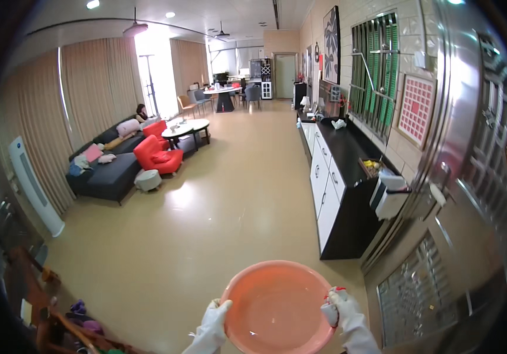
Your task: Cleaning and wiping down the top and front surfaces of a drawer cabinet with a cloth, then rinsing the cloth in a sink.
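A round pink plastic basin (280, 305) is held out in front of me at the bottom of the view. Glints show inside it, like clear water, though I cannot tell for sure. My left hand (211, 325), in a white glove, grips its left rim with the thumb on top. On the right rim is my right hand (346, 312), also white-gloved. Between that hand and the rim is a white item with red parts (330, 312), perhaps a cloth. Its exact kind is not plain.
To the right stand a black-and-white sideboard (335, 186) and an open metal door (430, 274). Left are a dark sofa (112, 172), a red armchair (158, 157), a grey stool (148, 180) and a wooden rack (45, 309). A person (142, 113) sits beyond. Tan floor (218, 208) stretches ahead.
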The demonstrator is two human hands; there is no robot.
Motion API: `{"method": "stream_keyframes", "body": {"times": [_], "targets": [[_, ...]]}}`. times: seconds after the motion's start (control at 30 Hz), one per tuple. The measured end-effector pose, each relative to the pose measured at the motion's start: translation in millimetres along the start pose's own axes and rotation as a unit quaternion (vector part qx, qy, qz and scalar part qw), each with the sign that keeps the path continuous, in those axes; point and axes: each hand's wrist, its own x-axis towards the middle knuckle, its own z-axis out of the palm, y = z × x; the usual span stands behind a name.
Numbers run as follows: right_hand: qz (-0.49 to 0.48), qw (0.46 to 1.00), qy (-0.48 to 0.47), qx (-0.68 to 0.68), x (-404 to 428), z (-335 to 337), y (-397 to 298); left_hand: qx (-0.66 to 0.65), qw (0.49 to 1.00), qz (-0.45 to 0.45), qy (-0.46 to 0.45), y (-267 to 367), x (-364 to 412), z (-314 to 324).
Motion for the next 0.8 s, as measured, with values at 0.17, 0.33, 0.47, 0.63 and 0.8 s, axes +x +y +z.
{"method": "stream_keyframes", "body": {"times": [0.17, 0.33, 0.47, 0.63, 0.8], "targets": [[0.013, 0.999, 0.026, -0.025, 144.1, 60.7, -52.7, 0.050, 0.997, -0.053, 0.029, 82.5, 148.4, 47.6], [-0.012, 0.999, -0.040, 0.015, 298.4, 118.7, -109.9, 0.017, 1.000, -0.006, 0.021, 146.4, 300.1, 96.0], [-0.011, 0.998, -0.059, -0.007, 416.5, 170.9, -162.0, 0.014, 0.998, -0.001, 0.057, 180.2, 434.8, 119.3], [0.029, 0.997, -0.076, 0.000, 568.3, 227.3, -217.6, -0.038, 0.997, -0.021, 0.065, 263.9, 546.4, 174.2], [0.023, 0.997, -0.071, 0.009, 714.5, 284.5, -254.9, -0.039, 0.997, -0.004, 0.059, 328.4, 698.2, 211.3]]}}
